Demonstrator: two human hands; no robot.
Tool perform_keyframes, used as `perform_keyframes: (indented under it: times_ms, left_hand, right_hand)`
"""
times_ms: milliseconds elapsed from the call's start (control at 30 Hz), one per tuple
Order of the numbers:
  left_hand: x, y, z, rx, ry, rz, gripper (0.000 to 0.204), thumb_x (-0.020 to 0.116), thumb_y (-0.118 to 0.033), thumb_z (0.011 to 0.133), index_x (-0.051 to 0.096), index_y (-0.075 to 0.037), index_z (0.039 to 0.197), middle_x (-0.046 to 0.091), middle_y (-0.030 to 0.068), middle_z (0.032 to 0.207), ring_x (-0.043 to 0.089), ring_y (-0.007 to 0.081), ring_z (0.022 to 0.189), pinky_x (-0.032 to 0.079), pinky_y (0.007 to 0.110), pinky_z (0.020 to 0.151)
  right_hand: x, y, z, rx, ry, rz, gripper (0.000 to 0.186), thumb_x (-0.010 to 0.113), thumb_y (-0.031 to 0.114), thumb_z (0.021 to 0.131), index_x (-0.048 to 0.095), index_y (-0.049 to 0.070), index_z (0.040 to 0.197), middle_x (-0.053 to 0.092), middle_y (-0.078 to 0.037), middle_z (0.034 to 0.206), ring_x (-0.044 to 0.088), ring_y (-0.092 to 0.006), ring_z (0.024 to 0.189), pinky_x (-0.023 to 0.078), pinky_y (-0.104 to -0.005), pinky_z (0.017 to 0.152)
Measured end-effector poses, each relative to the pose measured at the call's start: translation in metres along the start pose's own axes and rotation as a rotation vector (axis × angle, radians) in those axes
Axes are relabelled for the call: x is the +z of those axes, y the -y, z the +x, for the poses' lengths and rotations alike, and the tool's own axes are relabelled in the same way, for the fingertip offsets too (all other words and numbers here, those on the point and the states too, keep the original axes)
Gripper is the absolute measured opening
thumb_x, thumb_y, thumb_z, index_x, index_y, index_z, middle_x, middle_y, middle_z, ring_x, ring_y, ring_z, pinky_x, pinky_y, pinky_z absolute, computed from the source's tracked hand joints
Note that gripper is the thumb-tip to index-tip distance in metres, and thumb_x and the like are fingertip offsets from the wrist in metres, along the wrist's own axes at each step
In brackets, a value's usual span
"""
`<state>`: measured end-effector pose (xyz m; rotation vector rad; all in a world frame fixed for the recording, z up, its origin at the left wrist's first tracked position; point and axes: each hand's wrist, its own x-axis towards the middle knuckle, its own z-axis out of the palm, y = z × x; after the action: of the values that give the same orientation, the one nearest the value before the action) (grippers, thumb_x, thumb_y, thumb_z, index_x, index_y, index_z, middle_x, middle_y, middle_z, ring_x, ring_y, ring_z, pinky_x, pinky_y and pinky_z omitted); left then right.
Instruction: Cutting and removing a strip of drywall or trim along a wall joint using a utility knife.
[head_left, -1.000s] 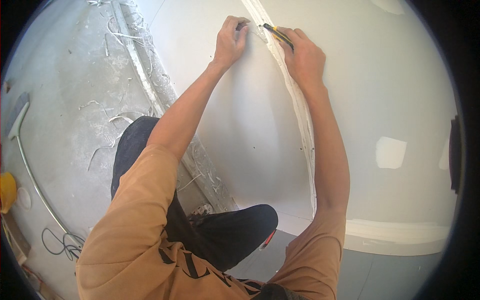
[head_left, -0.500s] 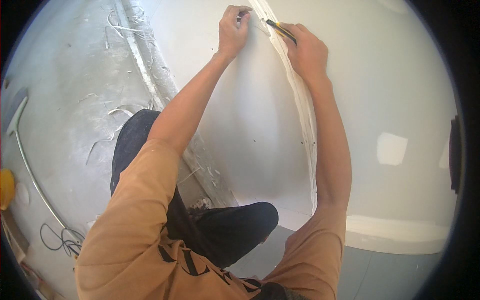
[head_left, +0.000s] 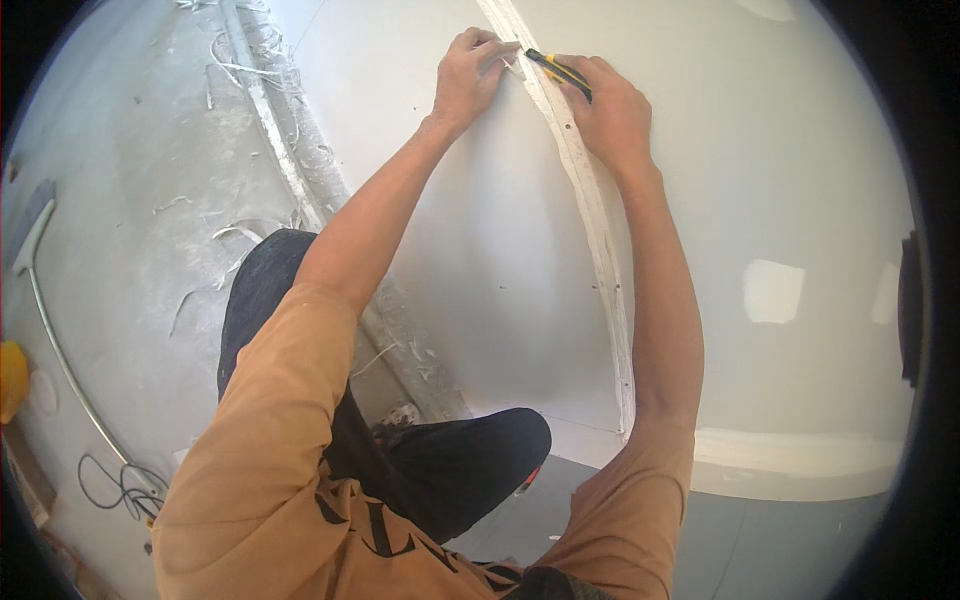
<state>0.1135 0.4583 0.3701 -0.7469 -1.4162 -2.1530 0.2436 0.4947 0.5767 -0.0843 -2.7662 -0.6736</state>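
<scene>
R hand (head_left: 612, 112) grips a yellow-black utility knife (head_left: 558, 72), blade end pointing up-left onto the white joint strip (head_left: 590, 215). Strip's long axis runs from the hands down toward the person, between both forearms. L hand (head_left: 470, 78) is nearer the blade, fingers apparently pinching a loose strip end; grip partly hidden. No containers in view.

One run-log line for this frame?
left hand: pressing wall by seam | right hand: holding yellow-black utility knife, tip at seam | scraps on floor

No packages, labels, signs, screens visible.
</scene>
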Motion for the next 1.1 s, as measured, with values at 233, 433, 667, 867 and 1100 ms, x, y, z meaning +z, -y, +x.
perform_keyframes:
  times_ms: [233,433,667,867,1100]
  left_hand:
    - [0.007,0.012,0.000,-0.218,-0.163,-0.115,0.022,0.074,0.000,0.096,0.081,-0.009,0.114,0.073,0.0127,0.113,0.073,0.0318,0.098,0.061,0.042,0.091]
    - [0.003,0.010,-0.009,-0.152,-0.193,-0.021,0.027,0.070,0.002,0.098,0.080,-0.008,0.120,0.074,0.0141,0.117,0.071,0.0330,0.110,0.059,0.043,0.096]
    - [0.006,-0.005,-0.004,0.001,-0.042,-0.053,0.044,0.063,0.010,0.098,0.080,-0.012,0.133,0.075,0.0114,0.127,0.071,0.0307,0.111,0.060,0.038,0.097]
    - [0.006,-0.014,-0.002,-0.105,-0.090,-0.183,0.048,0.061,0.016,0.089,0.086,-0.010,0.120,0.074,0.0120,0.123,0.071,0.0311,0.114,0.059,0.041,0.100]
    - [0.008,-0.008,0.000,-0.136,-0.059,-0.255,0.045,0.054,0.019,0.087,0.082,0.000,0.117,0.068,0.0179,0.122,0.068,0.0340,0.118,0.054,0.040,0.104]
  right_hand:
    - [0.000,0.011,0.009,-0.023,0.031,-0.064,0.027,0.073,0.020,0.102,0.078,0.023,0.128,0.075,-0.001,0.107,0.076,-0.0304,0.090,0.060,-0.0439,0.075]
    - [0.004,0.010,0.015,-0.063,0.060,-0.149,0.026,0.073,0.020,0.102,0.078,0.024,0.127,0.075,0.000,0.106,0.076,-0.0309,0.088,0.062,-0.0439,0.074]
    - [0.002,0.010,0.014,-0.096,0.056,-0.127,0.025,0.074,0.021,0.101,0.078,0.023,0.125,0.074,0.000,0.106,0.077,-0.0309,0.088,0.062,-0.0455,0.073]
    - [0.000,0.017,0.021,-0.104,0.068,-0.137,0.027,0.072,0.022,0.103,0.077,0.025,0.129,0.074,0.000,0.105,0.075,-0.0297,0.087,0.060,-0.0429,0.074]
    - [0.005,0.008,0.023,-0.141,0.061,-0.188,0.027,0.071,0.020,0.103,0.078,0.025,0.129,0.074,0.000,0.104,0.075,-0.0295,0.086,0.060,-0.0428,0.073]
